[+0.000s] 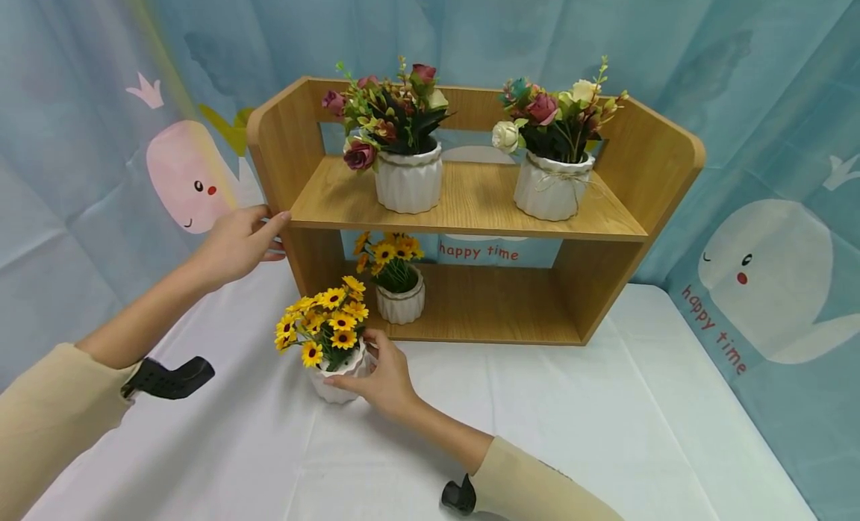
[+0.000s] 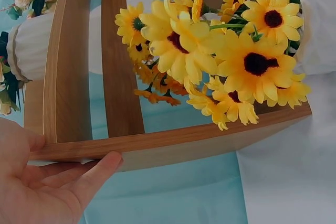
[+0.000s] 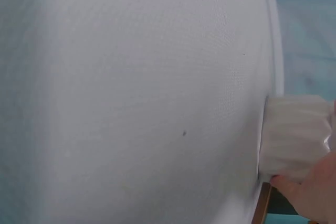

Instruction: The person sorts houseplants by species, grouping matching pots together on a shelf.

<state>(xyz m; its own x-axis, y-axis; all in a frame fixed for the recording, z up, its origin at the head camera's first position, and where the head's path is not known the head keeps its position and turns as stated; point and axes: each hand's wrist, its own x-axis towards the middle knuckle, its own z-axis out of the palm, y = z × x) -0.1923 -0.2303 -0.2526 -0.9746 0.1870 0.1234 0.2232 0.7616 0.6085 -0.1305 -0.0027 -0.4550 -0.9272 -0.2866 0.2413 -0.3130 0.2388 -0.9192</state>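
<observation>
My left hand [image 1: 235,241] grips the left side panel of a two-tier wooden shelf [image 1: 470,226], thumb and fingers on either side of its edge in the left wrist view. With thumb and fingers, my right hand [image 1: 387,379] holds a white ribbed flowerpot [image 1: 328,388] by its rim and side. Yellow sunflowers [image 1: 332,319] with dark centres fill this pot, in front of the shelf's lower left corner. Its base appears against the white cloth in the right wrist view [image 3: 291,137]. Behind it, a second sunflower pot [image 1: 402,301] stands on the lower tier.
On the upper tier stand two white pots with mixed roses, a left one [image 1: 408,181] and a right one [image 1: 552,189]. White cloth [image 1: 571,416] covers the table. A blue printed curtain [image 1: 759,155] hangs behind and beside the shelf.
</observation>
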